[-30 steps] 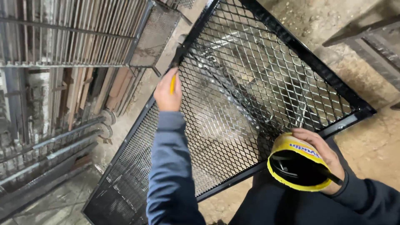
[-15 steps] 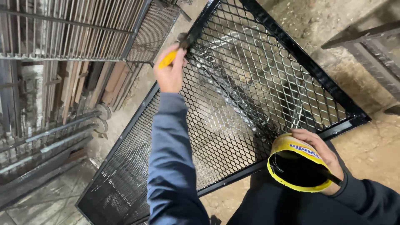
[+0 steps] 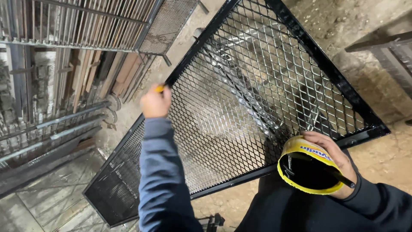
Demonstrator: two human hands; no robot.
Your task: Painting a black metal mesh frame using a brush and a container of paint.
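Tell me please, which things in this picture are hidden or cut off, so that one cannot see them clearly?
- Head view: the yellow-handled tool in the left hand; the fist hides all but the handle's end.
- The bottom of the yellow container of black liquid, covered by the right hand.
- The mesh panel: its top corner is cut off by the upper edge.

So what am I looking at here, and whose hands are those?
The picture comes from a camera worn on a person's head, looking down, so both hands are that person's own. The left hand grips a yellow-handled tool, probably a paintbrush, though its tip is hidden, against the black frame of a big metal mesh panel. The right hand holds a yellow tub with black liquid inside, likely paint. The panel leans over a dusty floor, with metal railings to the left.
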